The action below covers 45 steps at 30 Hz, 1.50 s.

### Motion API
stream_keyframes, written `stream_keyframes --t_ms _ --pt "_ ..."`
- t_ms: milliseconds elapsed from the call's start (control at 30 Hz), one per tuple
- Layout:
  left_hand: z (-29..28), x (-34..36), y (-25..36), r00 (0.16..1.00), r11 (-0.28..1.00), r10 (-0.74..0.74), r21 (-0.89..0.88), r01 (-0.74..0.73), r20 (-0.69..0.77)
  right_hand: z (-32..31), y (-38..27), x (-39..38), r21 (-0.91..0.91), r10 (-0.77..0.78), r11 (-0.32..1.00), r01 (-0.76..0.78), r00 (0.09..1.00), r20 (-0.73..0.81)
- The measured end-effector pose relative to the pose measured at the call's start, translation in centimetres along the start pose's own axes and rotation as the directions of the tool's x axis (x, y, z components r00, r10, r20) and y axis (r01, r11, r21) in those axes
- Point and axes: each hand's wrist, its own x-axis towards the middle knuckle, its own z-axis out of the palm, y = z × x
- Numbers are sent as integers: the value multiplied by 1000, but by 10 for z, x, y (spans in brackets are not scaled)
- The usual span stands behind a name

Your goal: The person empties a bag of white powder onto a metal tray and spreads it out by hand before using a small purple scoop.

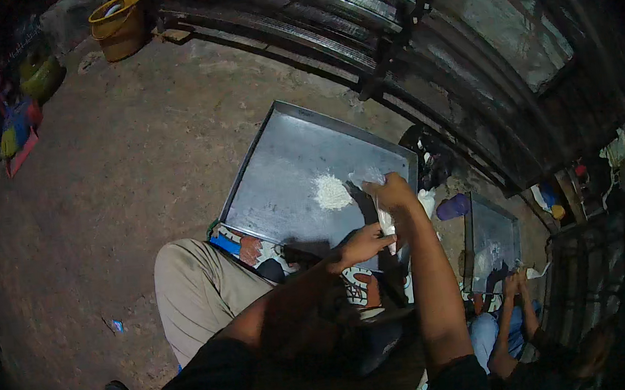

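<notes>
A large grey metal tray [272,161] lies in front of me, with a round heap of white powder [332,192] on it. Over the tray's near right part I hold a small clear plastic bag [386,222] with white contents. My right hand [396,193] is closed round the bag's upper end. Lower down, my left hand [364,246] has its fingers closed on the bag's bottom part. Colourful printed material [246,248] shows under the tray's near edge.
At right a co-worker's hands [515,282] hold a white bag beside a smaller tray [492,226]. A purple cup [453,206] and a black plastic bag [433,161] stand between. Dark metal racks [358,48] run along the back. A yellow bucket [120,33] is far left.
</notes>
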Motion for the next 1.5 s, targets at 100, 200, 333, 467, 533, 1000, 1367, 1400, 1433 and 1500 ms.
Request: stream_keyframes --t_ms 100,200,333,467,533,1000,1367,1400,1433,1500 --pt "-3 -2 -13 992 972 -90 211 108 -91 -25 15 -8 -33 -164 984 172 971 176" --pt "-5 -7 -15 987 892 27 449 48 -159 -25 51 -22 158 -322 935 317 947 7" --pt "0 -24 11 985 908 79 418 -7 -155 -34 81 -46 -162 -307 944 286 943 -128" --pt "-2 -35 25 972 726 122 686 52 -202 -42 77 -93 225 -271 916 331 927 -261" --pt "3 -42 30 970 705 135 708 49 -201 -23 105 -90 243 -267 886 394 864 -426" --pt "-5 -59 31 959 474 173 872 118 -223 8 114 -94 408 -223 772 488 808 -545" --pt "8 -46 30 949 461 280 888 2 -147 8 115 -98 320 -221 815 482 771 -597" --pt "11 -40 30 941 468 300 884 -6 -153 8 117 -96 343 -214 796 498 763 -610" --pt "10 -35 32 937 520 316 853 -37 -151 6 111 -97 420 -166 771 478 788 -593" --pt "8 -24 36 925 616 348 781 -103 -153 1 106 -106 362 -153 848 387 833 -531"
